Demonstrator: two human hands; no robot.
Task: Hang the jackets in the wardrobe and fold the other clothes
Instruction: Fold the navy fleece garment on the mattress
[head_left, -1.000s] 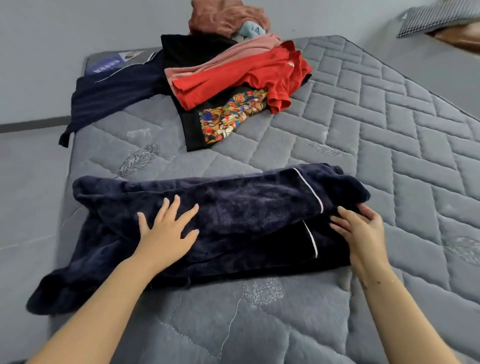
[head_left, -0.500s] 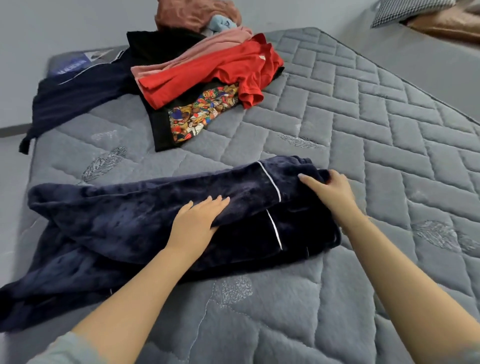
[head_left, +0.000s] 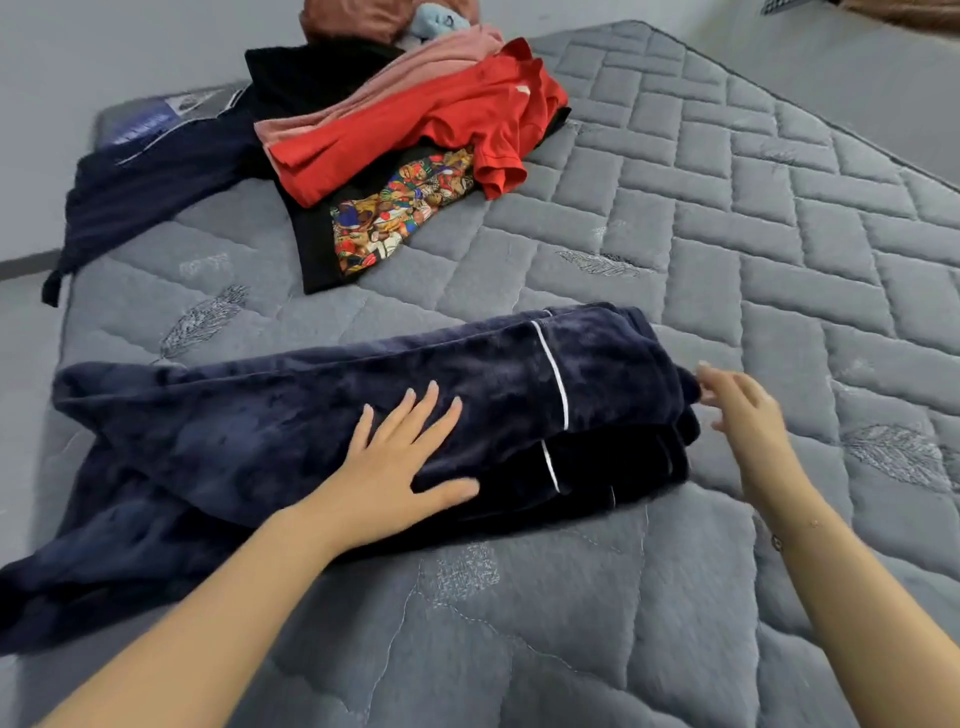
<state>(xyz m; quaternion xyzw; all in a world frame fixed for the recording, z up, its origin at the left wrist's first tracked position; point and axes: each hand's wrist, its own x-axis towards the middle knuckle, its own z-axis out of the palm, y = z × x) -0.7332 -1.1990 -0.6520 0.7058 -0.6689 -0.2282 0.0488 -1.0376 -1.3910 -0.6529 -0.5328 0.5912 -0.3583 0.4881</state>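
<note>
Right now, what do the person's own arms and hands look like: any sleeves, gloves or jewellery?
Both forearms are bare and no sleeve shows in this frame. The left hand and right hand wear no gloves, and no rings are visible. The fingernails look plain. A small dark mark or charm sits at the right wrist; too small to identify.

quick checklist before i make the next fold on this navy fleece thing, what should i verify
1. Left hand flat on the navy fleece garment, pinning it: ok.
2. Right hand has a grip on the garment's right end: not ok, its fingers are spread at the edge and hold nothing.
3. Layers at the right end line up, the white piping stacked: ok, roughly.
4. Left end smoothed: not ok, it lies bunched and spills toward the mattress edge.
5. Room to fold: ok, the pile with the red shirt lies well behind, apart.
6. Underside free of creases: cannot tell.
</note>
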